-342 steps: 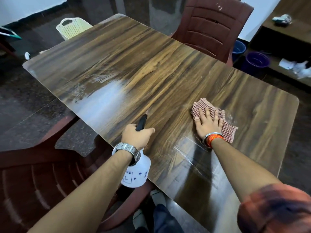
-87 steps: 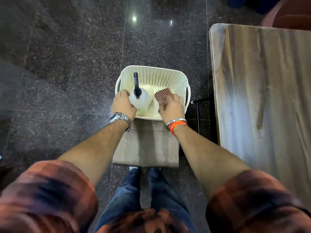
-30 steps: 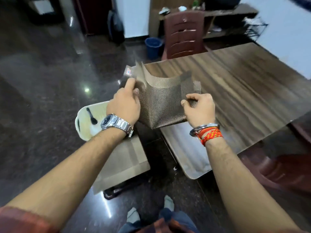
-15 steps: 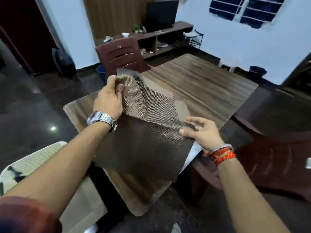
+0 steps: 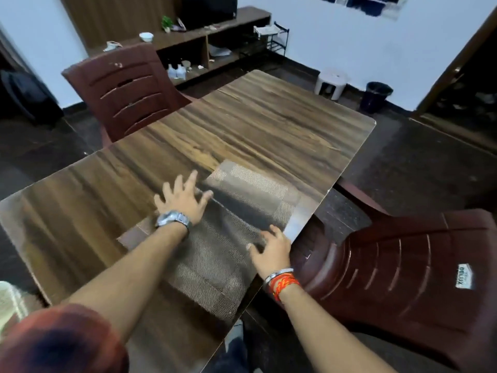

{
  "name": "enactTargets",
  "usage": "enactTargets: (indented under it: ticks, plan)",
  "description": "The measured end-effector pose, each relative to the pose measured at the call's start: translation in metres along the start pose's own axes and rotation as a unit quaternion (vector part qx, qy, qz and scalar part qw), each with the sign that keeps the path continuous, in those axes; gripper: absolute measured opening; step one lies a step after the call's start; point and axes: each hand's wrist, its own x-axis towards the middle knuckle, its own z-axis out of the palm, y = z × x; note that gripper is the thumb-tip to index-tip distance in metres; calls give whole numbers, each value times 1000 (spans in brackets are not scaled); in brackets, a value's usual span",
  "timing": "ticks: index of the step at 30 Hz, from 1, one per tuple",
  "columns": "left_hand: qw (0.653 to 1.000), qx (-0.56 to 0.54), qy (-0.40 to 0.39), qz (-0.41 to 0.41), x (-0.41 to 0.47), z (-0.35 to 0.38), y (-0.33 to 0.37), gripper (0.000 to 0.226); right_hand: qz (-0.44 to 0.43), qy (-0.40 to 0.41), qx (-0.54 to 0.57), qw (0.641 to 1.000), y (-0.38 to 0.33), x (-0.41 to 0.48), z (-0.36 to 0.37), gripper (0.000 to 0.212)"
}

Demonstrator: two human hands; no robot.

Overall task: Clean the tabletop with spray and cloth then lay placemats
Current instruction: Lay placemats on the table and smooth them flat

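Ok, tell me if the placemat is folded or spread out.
Spread out. The placemat lies flat on the table near its edge, with the left hand and right hand open on it.

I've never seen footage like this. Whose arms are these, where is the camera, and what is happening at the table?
There is no machine here. These are a person's two bare arms, filmed by one wide-angle camera worn on the head and looking forward and down, so the arms enter from the bottom. The left hand, above the wristwatch, lies flat with spread fingers where a woven brown placemat meets the bare wooden table. The right hand rests with relaxed fingers on the mat near the table's edge. Neither hand grips anything; they seem to be smoothing the mat. Blur hides whether it is one mat or two overlapping. A maroon chair stands at the far side and a second chair at the right.
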Motion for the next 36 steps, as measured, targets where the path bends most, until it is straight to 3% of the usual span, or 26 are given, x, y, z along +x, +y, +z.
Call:
enactTargets:
  ticks: [3,6,17,36]
  plan:
    - [986,10,-166,-3,-3,57,14,83,-19,-57,-154,986,10,3,26,67]
    - [972,22,-233,-2,-1,85,24,89,-66,-136,-201,968,13,13,42,76]
    - [949,89,-289,88,49,104,87,104,80,-197,-234,949,24,67,28,117]
    - [947,114,-289,82,72,119,135,97,51,-182,-209,960,56,108,2,123]
